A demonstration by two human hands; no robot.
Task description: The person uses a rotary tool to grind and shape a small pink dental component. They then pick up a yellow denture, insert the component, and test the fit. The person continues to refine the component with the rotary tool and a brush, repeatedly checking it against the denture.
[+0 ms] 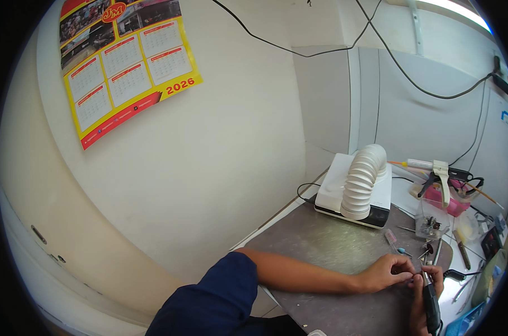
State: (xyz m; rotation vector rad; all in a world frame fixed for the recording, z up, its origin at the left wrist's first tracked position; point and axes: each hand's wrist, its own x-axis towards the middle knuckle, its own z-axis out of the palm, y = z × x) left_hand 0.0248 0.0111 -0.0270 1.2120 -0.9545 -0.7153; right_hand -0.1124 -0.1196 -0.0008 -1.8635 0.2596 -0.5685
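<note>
Right hand (427, 280) clenched round a black pen-shaped rotary tool (431, 305), tip up, at the lower right of the grey worktop (327, 246). Left hand (385, 271) reaches across, fingers (406, 274) pinched at the tool's tip, probably on a small bit; too tiny to confirm. Step looks like fitting or adjusting the bit at the tip. Next move calls for a steady tool and fine fingertip control, since the part is small. Behind: white box with a ribbed hose (363, 182), clear cup of small bits (431, 224), pink holder with a glue gun (441, 182). Right wrist cut off by the frame; clutter at the far right is blurred and hard to read.
</note>
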